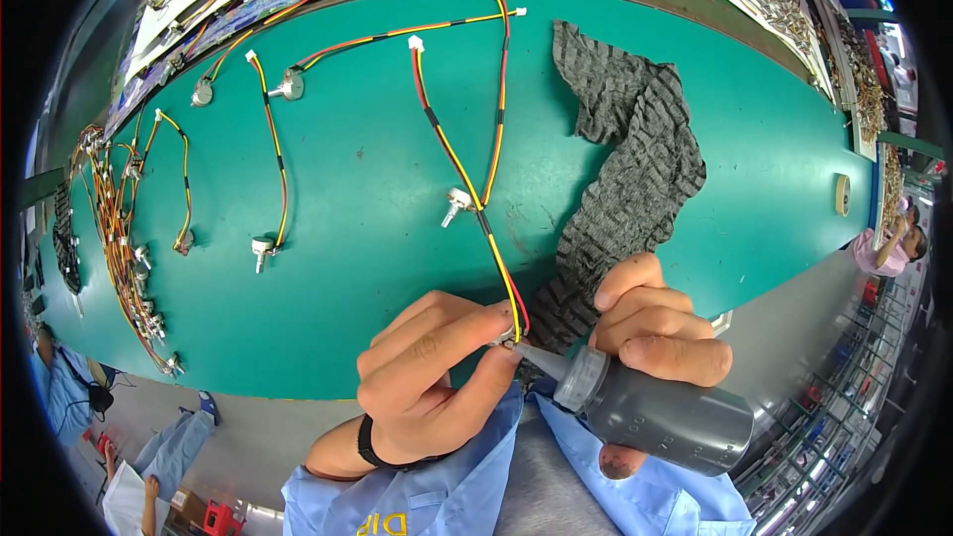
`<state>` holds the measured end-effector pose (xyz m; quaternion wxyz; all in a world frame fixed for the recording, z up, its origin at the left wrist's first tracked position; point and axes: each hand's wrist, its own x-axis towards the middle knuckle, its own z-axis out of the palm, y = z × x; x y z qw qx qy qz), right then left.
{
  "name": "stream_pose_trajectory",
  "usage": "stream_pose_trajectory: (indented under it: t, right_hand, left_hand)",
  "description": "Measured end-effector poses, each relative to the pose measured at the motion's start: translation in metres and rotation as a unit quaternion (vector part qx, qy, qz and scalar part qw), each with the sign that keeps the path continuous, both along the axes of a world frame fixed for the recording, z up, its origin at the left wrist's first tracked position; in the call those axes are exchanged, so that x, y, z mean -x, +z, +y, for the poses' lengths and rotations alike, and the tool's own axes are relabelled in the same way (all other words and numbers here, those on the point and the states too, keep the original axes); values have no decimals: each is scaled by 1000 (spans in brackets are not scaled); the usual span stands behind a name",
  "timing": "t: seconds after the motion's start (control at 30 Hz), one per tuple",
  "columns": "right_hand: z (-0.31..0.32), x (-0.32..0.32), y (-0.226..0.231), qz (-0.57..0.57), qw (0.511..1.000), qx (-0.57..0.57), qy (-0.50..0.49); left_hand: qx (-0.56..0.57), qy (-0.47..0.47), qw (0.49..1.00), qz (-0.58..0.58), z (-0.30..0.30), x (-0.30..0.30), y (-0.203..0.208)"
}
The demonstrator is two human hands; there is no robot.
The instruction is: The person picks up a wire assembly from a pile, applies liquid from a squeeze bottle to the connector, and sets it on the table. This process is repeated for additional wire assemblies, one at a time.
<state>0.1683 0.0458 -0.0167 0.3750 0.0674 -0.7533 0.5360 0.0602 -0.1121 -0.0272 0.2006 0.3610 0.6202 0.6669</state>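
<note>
My left hand [432, 367] pinches the lower end of a red, yellow and black wire harness [467, 189] just above the table's near edge; the small metal part at that end is mostly hidden by my fingers. My right hand [650, 323] grips a grey squeeze bottle [660, 412] lying nearly level, its pointed nozzle touching the part between my left fingertips. The harness runs up the green table [367, 159] to a white connector [416, 43].
A second harness with a metal potentiometer [456, 205] crosses the held one. Several more harnesses lie to the left, with a bundle [119, 238] at the far left. A grey striped cloth [635, 169] lies right of centre. A tape roll [842, 195] sits far right.
</note>
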Motion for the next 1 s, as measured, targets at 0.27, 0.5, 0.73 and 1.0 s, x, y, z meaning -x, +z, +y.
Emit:
stream_pose_trajectory:
  t: [0.27,0.5,0.73,1.0]
  right_hand:
    - [2,1,1,1,1000,12,13]
    - [1,-2,3,-14,1000,17,-3]
    - [2,-2,1,-14,1000,9,-2]
    - [1,-2,-2,-3,1000,-8,-21]
  left_hand:
    - [-3,11,1000,2,1,0,0]
    - [17,14,999,-25,0,-2,2]
    - [28,17,998,-48,0,-3,4]
    - [35,23,998,-56,0,-4,6]
